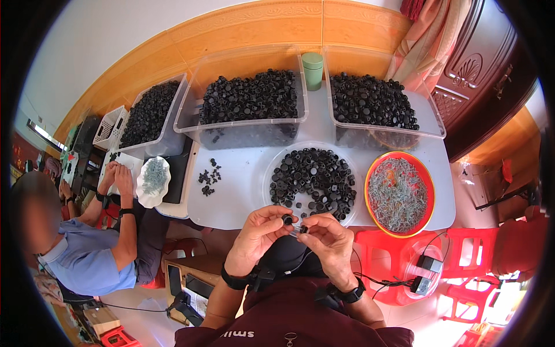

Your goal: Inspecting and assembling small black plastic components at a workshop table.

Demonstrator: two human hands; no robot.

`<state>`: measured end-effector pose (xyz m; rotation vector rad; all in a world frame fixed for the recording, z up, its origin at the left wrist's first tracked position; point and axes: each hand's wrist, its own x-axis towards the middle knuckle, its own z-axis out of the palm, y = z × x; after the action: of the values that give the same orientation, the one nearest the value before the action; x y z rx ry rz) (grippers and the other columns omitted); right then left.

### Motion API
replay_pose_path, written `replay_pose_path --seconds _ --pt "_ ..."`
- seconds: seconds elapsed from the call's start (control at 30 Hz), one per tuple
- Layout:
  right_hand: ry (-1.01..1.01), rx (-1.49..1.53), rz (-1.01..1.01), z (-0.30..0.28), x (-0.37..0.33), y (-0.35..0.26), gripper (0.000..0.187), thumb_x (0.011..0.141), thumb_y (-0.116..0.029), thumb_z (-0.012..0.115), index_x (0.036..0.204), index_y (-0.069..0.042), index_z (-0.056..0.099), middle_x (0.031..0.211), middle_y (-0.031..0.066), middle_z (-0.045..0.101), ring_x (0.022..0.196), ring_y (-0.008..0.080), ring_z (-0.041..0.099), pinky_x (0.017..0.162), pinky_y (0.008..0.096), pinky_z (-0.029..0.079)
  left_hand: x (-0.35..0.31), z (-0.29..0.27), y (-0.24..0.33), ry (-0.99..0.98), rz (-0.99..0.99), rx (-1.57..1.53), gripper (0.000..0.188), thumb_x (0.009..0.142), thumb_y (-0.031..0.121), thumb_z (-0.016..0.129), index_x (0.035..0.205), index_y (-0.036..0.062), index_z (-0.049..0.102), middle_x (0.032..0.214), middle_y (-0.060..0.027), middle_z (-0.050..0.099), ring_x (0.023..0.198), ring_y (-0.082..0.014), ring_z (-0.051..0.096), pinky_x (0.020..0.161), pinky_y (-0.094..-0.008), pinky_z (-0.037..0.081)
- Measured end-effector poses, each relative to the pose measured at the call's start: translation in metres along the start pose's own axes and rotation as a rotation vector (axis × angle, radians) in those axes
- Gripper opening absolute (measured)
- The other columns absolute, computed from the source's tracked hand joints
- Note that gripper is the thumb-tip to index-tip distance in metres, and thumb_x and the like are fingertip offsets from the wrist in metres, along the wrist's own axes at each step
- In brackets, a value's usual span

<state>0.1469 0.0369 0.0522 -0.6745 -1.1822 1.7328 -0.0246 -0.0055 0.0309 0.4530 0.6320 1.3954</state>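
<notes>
Just past the table's near edge, my left hand [258,236] pinches a small round black plastic cap [287,220] between thumb and fingers, its hollow side showing. Close beside it, my right hand [331,242] grips a smaller black plastic piece [303,229] at its fingertips. Something thin and pale shows between the two pieces; I cannot make out what it is. Beyond my hands stands a round clear tray [267,184] of black caps. To its right, a red bowl with a yellow rim [428,203] holds many silvery screws [398,194].
Clear bins [248,122] of black parts line the table's back, with a green canister [313,70] between two. Loose black pieces [208,176] lie left of the tray. At left, a co-worker [95,248] handles parts by a white dish [151,202]. Red stools [381,254] stand right.
</notes>
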Motion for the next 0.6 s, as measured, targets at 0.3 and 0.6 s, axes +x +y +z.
replay_pose_path --seconds 0.3,0.6 --pt "0.056 -0.214 -0.087 0.012 -0.001 0.005 0.023 0.074 0.007 0.067 0.096 0.003 0.064 0.095 0.0075 0.058 0.086 0.013 0.06 0.075 0.0233 0.052 -0.005 0.009 0.0 0.063 0.045 0.07 0.022 0.084 0.003 0.06 0.107 0.0006 0.06 0.099 -0.0111 0.064 0.087 -0.0156 0.063 0.08 -0.0261 0.051" --pt "0.111 -0.282 -0.102 0.011 -0.001 0.011 0.023 0.073 0.005 0.069 0.095 0.002 0.065 0.093 0.0078 0.059 0.083 0.0139 0.062 0.072 0.0233 0.054 -0.005 0.009 -0.001 0.095 0.053 0.157 0.023 0.083 -0.001 0.06 0.105 0.0003 0.061 0.098 -0.009 0.064 0.089 -0.0145 0.062 0.079 -0.0262 0.05"
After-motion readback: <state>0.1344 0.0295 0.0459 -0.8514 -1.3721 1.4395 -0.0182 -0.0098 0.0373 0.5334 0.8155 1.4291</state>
